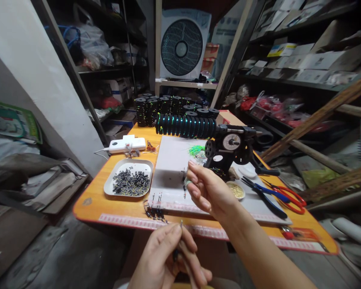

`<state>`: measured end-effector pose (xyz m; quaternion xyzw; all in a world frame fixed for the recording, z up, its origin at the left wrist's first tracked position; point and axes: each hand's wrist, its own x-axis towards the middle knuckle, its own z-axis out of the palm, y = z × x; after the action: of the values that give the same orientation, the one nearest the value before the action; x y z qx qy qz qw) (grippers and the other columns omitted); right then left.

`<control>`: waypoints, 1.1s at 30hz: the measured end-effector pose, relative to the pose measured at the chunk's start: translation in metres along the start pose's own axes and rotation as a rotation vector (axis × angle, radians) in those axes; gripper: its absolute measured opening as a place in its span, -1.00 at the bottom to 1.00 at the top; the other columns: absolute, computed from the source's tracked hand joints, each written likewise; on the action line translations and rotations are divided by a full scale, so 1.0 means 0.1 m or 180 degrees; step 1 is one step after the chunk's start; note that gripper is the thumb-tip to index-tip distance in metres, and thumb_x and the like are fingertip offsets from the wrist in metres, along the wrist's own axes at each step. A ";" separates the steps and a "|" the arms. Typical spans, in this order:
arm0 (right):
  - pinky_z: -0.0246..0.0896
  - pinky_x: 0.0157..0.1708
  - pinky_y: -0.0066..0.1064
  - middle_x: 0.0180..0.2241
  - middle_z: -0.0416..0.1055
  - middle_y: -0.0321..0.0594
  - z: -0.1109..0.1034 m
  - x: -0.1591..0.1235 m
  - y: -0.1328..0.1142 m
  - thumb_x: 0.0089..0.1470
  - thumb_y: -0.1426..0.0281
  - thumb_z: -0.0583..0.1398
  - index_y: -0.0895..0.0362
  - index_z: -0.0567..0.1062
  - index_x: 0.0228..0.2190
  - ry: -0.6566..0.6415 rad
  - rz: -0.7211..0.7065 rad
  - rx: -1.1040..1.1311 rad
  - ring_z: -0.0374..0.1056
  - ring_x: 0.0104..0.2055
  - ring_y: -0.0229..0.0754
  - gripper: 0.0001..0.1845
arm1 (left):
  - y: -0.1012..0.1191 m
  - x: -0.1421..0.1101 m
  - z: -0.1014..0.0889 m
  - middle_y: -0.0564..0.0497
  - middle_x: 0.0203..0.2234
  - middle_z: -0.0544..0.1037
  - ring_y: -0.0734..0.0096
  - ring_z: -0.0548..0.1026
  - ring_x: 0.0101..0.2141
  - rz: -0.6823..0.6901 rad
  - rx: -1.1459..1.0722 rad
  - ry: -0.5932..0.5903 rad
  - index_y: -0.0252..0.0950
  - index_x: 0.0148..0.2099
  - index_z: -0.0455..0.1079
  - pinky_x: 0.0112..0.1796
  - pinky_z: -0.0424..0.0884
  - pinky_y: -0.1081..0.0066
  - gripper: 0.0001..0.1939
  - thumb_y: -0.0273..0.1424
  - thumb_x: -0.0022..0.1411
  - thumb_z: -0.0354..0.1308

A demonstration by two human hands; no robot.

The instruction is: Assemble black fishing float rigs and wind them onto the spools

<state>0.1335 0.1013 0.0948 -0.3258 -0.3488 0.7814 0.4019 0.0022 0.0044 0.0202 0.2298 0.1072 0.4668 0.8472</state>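
In the head view my left hand [168, 257] is low, in front of the table edge. Its thumb and forefinger pinch something thin with a small pale tip, and a dark bit shows between the fingers; its kind I cannot make out. Above and to the right, my right hand [206, 186] hovers over the grey board [171, 160] with fingers curled. A tiny pale thing shows at its fingertips, too small to name. Small dark pieces on thin lines [159, 200] lie at the board's front left corner. A white tray [108, 186] of small black and yellowish parts stands farther left.
A hand-cranked device with a dial [231, 141] carries a row of black ribbed discs [185, 125]. Behind it are stacks of black spools [152, 110]. Pliers [264, 196], red-handled scissors [293, 200] and a small dish of beads [236, 190] lie right. A power strip [128, 143] sits left.
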 end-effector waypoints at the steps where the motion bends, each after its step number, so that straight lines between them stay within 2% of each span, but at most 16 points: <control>1: -0.21 -0.93 -0.71 -0.78 0.28 -0.42 0.00 0.00 0.00 0.07 0.10 0.19 0.13 0.25 -0.61 0.0000 0.0000 -0.0004 -0.01 -0.89 -0.48 -0.57 | 0.01 -0.01 0.02 -0.10 -0.59 0.65 0.41 0.63 -0.53 -0.0041 0.0030 0.0049 -0.38 -0.32 0.46 -0.37 0.53 0.47 -0.63 -0.28 0.39 -0.06; 5: -0.20 -0.92 -0.71 -0.79 0.27 -0.43 0.00 -0.01 -0.02 0.07 0.09 0.20 0.12 0.25 -0.61 0.0068 0.0017 -0.0034 -0.01 -0.89 -0.48 -0.56 | 0.02 -0.04 0.03 -0.08 -0.56 0.66 0.46 0.61 -0.56 -0.0140 0.0080 0.0081 -0.37 -0.31 0.46 -0.33 0.54 0.44 -0.65 -0.26 0.38 -0.03; 11: -0.20 -0.92 -0.72 -0.79 0.28 -0.41 -0.01 -0.04 -0.02 0.07 0.11 0.19 0.13 0.25 -0.62 0.0018 -0.0041 -0.0020 -0.01 -0.89 -0.48 -0.56 | -0.08 -0.03 -0.09 -0.25 -0.44 0.66 0.39 0.63 -0.54 0.0041 -0.0004 -0.0197 -0.39 -0.27 0.46 -0.54 0.46 0.61 -0.65 -0.25 0.37 -0.03; 18: -0.19 -0.92 -0.72 -0.78 0.29 -0.41 -0.02 -0.04 -0.02 0.09 0.12 0.19 0.13 0.25 -0.61 -0.0009 -0.0081 0.0018 0.02 -0.89 -0.48 -0.58 | -0.08 -0.05 -0.07 -0.33 -0.41 0.64 0.34 0.65 -0.45 -0.0024 -0.0039 -0.0143 -0.42 -0.30 0.45 -0.46 0.49 0.58 -0.62 -0.28 0.40 -0.07; 21: -0.18 -0.92 -0.72 -0.78 0.29 -0.41 -0.04 -0.04 -0.02 0.10 0.13 0.19 0.13 0.25 -0.61 -0.0010 -0.0093 0.0017 0.03 -0.88 -0.48 -0.57 | -0.02 -0.07 0.00 -0.32 -0.39 0.64 0.36 0.65 -0.43 -0.0136 -0.0008 -0.0072 -0.41 -0.31 0.44 -0.47 0.47 0.60 -0.63 -0.31 0.40 -0.08; 26: -0.15 -0.92 -0.73 -0.75 0.32 -0.39 -0.04 -0.07 -0.05 0.12 0.15 0.18 0.14 0.27 -0.59 -0.0062 -0.0151 -0.0042 0.04 -0.88 -0.48 -0.60 | 0.08 -0.11 0.12 -0.26 -0.41 0.67 0.39 0.64 -0.45 -0.0398 0.0180 0.0304 -0.42 -0.35 0.44 -0.45 0.44 0.57 -0.65 -0.34 0.39 -0.04; 33: -0.04 -0.90 -0.71 -0.71 0.39 -0.34 -0.04 -0.08 -0.10 0.16 0.19 0.15 0.16 0.34 -0.53 -0.0273 -0.0310 -0.0320 0.17 -0.84 -0.43 -0.65 | 0.02 -0.07 0.04 -0.14 -0.45 0.67 0.36 0.59 -0.54 -0.0146 0.0592 0.0385 -0.37 -0.44 0.48 -0.52 0.44 0.47 -0.61 -0.18 0.27 0.11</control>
<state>0.1445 0.0997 0.1023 -0.2945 -0.4200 0.7557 0.4072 -0.0013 -0.0020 0.0247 0.2762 0.2062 0.4483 0.8247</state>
